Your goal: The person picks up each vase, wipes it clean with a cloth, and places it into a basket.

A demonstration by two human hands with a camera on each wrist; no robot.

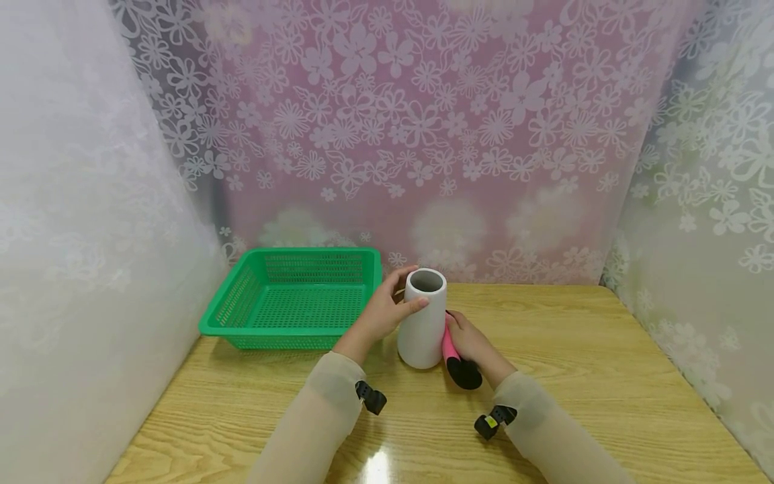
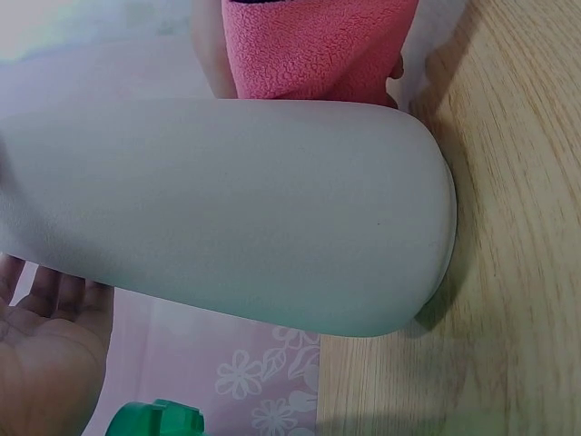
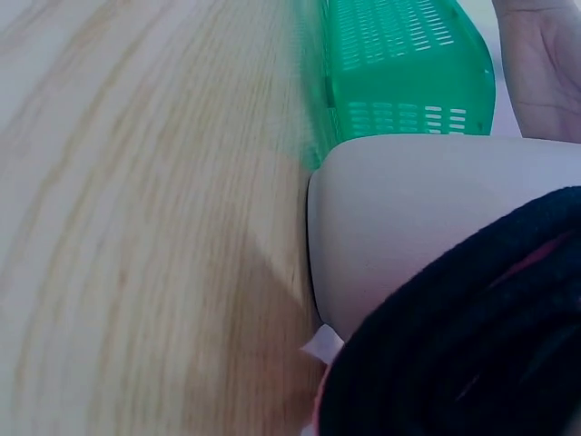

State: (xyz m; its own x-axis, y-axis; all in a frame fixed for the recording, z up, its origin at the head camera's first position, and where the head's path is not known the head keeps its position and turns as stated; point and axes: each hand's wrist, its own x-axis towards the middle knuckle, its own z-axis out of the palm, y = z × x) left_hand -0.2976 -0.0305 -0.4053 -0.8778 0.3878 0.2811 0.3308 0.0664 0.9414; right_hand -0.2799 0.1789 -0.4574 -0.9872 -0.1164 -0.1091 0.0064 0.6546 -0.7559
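Note:
A white vase [image 1: 421,336], tapering slightly toward its open round mouth, stands upright on the table. My left hand [image 1: 383,309] holds it near the top from the left, thumb across the front and fingers round the far side. On the vase's right side, my right hand [image 1: 471,339] grips a folded cloth [image 1: 462,374], pink on one face and black on the other. In the left wrist view the fuzzy pink cloth [image 2: 318,54] lies against the vase wall. Its dark folds [image 3: 436,345] cover part of the vase in the right wrist view, where the right fingers are hidden.
A green plastic basket [image 1: 290,332] with slotted walls sits at the back left, just beside the left hand. The wood-grain table [image 1: 580,376] meets a flowered pink curtain [image 1: 363,134] behind and pale sheets [image 1: 713,269] at the sides.

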